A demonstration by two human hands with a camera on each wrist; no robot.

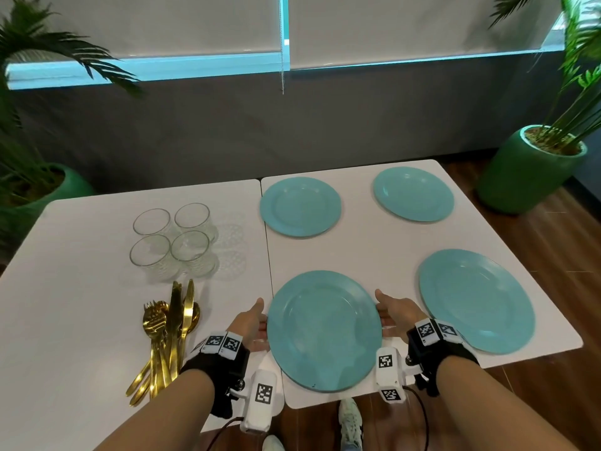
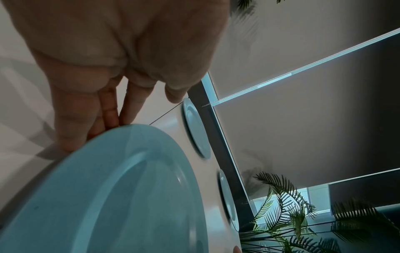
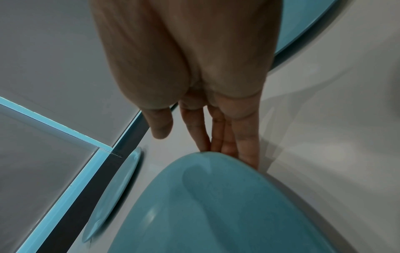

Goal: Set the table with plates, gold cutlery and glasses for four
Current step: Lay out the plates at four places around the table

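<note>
Four teal plates lie on the right white table [image 1: 374,255]. I have the near-left plate [image 1: 325,330] between both hands. My left hand [image 1: 260,315] is at its left rim, with straight fingers [image 2: 108,119] reaching under the edge and the thumb lifted off. My right hand [image 1: 383,309] mirrors this at the right rim, fingers [image 3: 218,137] straight under the plate [image 3: 216,205]. The other plates sit near right [image 1: 476,301], far left [image 1: 300,206] and far right [image 1: 413,193]. Several glasses [image 1: 172,242] and a pile of gold cutlery [image 1: 166,333] are on the left table.
Two white tables meet at a seam [image 1: 268,255] just left of the plate I hold. Green potted palms stand at the far right [image 1: 533,170] and far left [image 1: 39,196]. A grey wall runs behind, and wooden floor [image 1: 553,385] shows to the right.
</note>
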